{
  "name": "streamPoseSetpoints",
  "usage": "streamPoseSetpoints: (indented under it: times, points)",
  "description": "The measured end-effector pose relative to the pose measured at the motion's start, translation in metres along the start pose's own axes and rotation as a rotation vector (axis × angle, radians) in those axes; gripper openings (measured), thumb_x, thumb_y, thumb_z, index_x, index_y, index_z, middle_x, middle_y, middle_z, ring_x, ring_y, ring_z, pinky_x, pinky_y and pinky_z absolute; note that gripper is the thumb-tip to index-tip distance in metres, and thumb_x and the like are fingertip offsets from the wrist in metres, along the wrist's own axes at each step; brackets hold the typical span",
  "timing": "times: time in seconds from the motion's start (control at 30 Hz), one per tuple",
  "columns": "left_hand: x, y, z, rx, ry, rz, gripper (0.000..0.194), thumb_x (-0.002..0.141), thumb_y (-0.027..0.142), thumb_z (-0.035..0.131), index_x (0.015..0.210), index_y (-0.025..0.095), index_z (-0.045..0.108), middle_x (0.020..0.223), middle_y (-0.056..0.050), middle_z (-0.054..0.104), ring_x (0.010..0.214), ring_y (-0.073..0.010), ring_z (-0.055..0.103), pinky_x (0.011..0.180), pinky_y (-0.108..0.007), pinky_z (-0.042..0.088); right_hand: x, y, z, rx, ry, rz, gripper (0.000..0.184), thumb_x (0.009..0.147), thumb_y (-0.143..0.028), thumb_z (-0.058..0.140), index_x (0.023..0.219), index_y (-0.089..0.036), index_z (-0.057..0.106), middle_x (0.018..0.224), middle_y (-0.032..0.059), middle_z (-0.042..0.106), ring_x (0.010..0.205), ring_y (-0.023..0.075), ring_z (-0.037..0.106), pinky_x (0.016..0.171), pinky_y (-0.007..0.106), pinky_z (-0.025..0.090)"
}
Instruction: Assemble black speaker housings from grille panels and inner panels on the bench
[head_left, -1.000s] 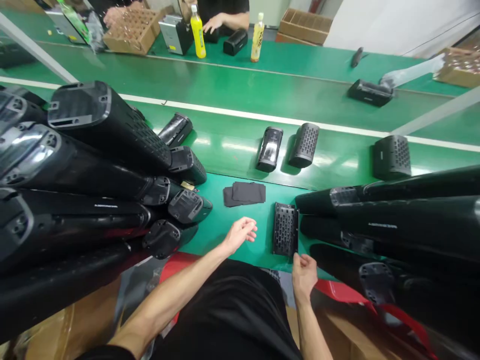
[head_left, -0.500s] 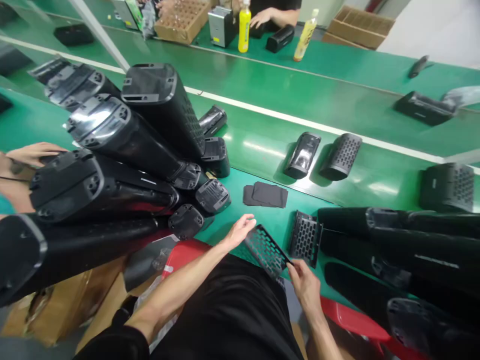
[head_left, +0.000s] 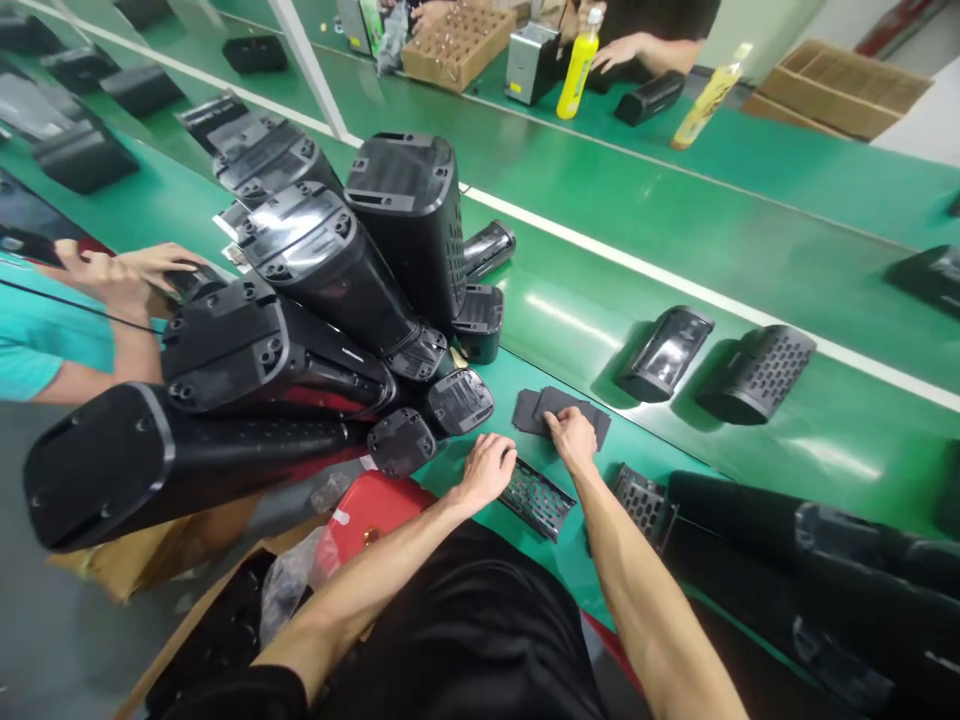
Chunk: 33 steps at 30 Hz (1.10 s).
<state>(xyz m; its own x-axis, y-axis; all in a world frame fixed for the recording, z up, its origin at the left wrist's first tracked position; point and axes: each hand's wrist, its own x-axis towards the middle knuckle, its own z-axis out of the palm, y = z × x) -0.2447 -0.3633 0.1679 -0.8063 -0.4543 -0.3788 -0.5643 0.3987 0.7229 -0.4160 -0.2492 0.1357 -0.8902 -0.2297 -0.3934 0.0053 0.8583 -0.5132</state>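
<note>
1. Left hand (head_left: 484,472): fingers loosely curled, with no clear grip; open or closed cannot be told. Perforated black grille (head_left: 538,500): just below and right of those fingertips, apparently flat on the green bench (head_left: 592,470); contact with the hand cannot be told.
2. Right hand (head_left: 571,440): fingers together on top of the dark flexible sheets (head_left: 529,412), ahead of the left hand; a pinch on the sheets cannot be told.
3. Grille direction: long axis running diagonally across the front of the body, one end toward the left hand and the stacked pile, the other toward the right forearm.
4. Second perforated grille (head_left: 641,497): just past the right forearm, partly hidden by the black speaker body (head_left: 739,530) beside it.
5. Risks, as judged: rounded speaker housings (head_left: 405,210) stacked close to the left hand, liable to roll onto the grille if knocked; thin grille liable to bend under uneven pressure at one end; sheets liable to slide apart under the right hand's fingers.
6. Farther out: speakers (head_left: 756,373) on the belt beyond the hands; a co-worker's hand (head_left: 127,275) far left, beyond the pile.
</note>
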Motion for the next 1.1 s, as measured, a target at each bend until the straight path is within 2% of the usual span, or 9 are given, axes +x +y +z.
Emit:
streamPoseSetpoints:
  times: [0.13,0.23,0.37,0.47,0.63,0.8,0.93,1.03,1.1]
  points:
    - [0.031,0.018,0.007,-0.048,0.015,-0.106,0.022,0.102,0.031,0.05,0.113,0.024,0.068,0.112,-0.006,0.075,0.101,-0.0199,0.069,0.096,-0.03,0.049,0.006,0.003,0.003,0.021,-0.033,-0.043,0.023,0.09,-0.041,0.058,0.085,-0.023,0.072,0.082,0.0094,0.071,0.083,0.0274,0.066,0.08,0.038,0.047]
    - [0.065,0.028,0.02,-0.039,0.033,-0.223,0.033,0.102,0.043,0.053,0.123,0.02,0.064,0.111,-0.01,0.077,0.103,-0.0236,0.071,0.092,-0.033,0.051,0.002,0.013,0.0,0.087,-0.071,-0.092,0.026,0.088,-0.045,0.059,0.087,-0.024,0.074,0.077,0.0064,0.071,0.079,0.0262,0.065,0.081,0.037,0.047]
    - [0.101,0.036,0.036,0.031,0.017,-0.306,0.027,0.1,0.04,0.057,0.11,0.018,0.069,0.106,-0.015,0.078,0.104,-0.0279,0.073,0.092,-0.036,0.051,0.001,0.018,-0.001,0.237,-0.063,-0.089,0.023,0.078,-0.046,0.066,0.077,-0.024,0.073,0.073,0.0038,0.071,0.074,0.0242,0.064,0.08,0.035,0.048]
    - [0.111,0.037,0.041,0.093,0.012,-0.317,0.02,0.1,0.031,0.056,0.102,0.019,0.071,0.103,-0.015,0.078,0.104,-0.0264,0.073,0.094,-0.035,0.05,0.011,0.022,-0.014,0.393,0.048,-0.025,0.026,0.071,-0.049,0.068,0.07,-0.023,0.068,0.062,0.0014,0.065,0.065,0.022,0.06,0.072,0.035,0.048]
    - [0.111,0.035,0.04,0.142,0.004,-0.295,0.02,0.1,0.03,0.055,0.106,0.019,0.071,0.104,-0.014,0.078,0.104,-0.0255,0.073,0.094,-0.034,0.05,0.042,0.032,-0.087,0.715,0.481,0.119,0.021,0.074,-0.048,0.055,0.075,-0.027,0.048,0.057,-0.0051,0.045,0.052,0.0164,0.044,0.054,0.032,0.042]
    - [0.113,0.039,0.036,0.142,-0.003,-0.292,0.017,0.098,0.026,0.055,0.102,0.018,0.069,0.104,-0.017,0.077,0.104,-0.028,0.073,0.093,-0.036,0.05,0.041,0.026,-0.176,0.991,0.774,0.039,0.014,0.072,-0.032,0.054,0.073,-0.031,0.041,0.071,-0.0018,0.044,0.061,0.0173,0.053,0.068,0.04,0.056]
    - [0.102,0.05,0.024,0.129,0.037,-0.289,0.029,0.098,0.034,0.057,0.121,0.016,0.06,0.108,-0.018,0.076,0.105,-0.0296,0.072,0.094,-0.038,0.05,-0.006,0.009,-0.194,1.259,0.585,-0.118,0.011,0.068,-0.024,0.065,0.067,-0.03,0.055,0.076,0.0023,0.056,0.073,0.0212,0.063,0.089,0.052,0.059]
    - [0.075,0.06,0.014,-0.141,-0.025,-0.22,0.047,0.1,0.048,0.056,0.135,0.019,0.05,0.113,-0.014,0.075,0.105,-0.0258,0.071,0.097,-0.038,0.05,-0.053,0.001,-0.167,1.402,0.267,-0.07,0.007,0.071,-0.027,0.068,0.077,-0.024,0.066,0.089,0.007,0.07,0.087,0.0251,0.071,0.096,0.056,0.057]
    - [0.051,0.065,0.01,-0.581,-0.242,-0.19,0.055,0.099,0.06,0.052,0.137,0.02,0.05,0.118,-0.013,0.073,0.101,-0.0224,0.071,0.094,-0.037,0.052,-0.081,0.004,-0.137,1.498,0.088,0.049,0.016,0.073,-0.03,0.068,0.087,-0.023,0.071,0.095,0.0085,0.075,0.096,0.0282,0.073,0.097,0.06,0.056]
